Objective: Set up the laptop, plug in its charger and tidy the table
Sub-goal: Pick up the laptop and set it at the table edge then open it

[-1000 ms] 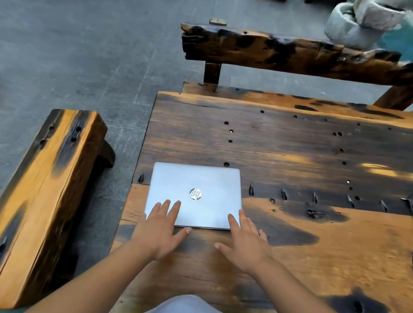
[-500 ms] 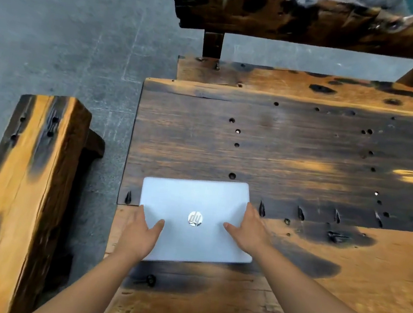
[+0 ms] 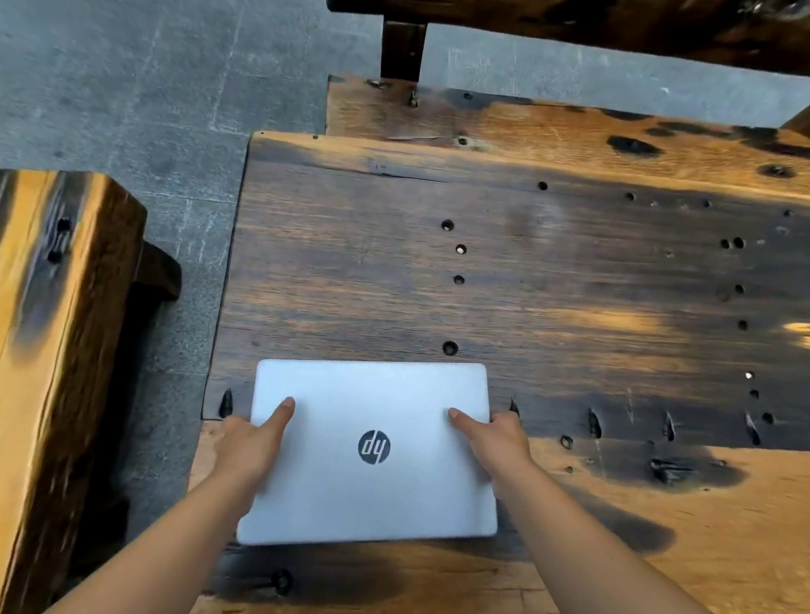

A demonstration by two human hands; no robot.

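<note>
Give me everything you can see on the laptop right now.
The laptop is silver, looks like matte metal, with rounded corners and a round dark logo mid-lid. It is closed, lid up, slightly skewed, near the wooden table's near-left corner. The left hand holds its left edge, thumb on the lid; the right hand holds its right edge likewise. Whether it rests or is lifted is unclear. No cable shows.
</note>
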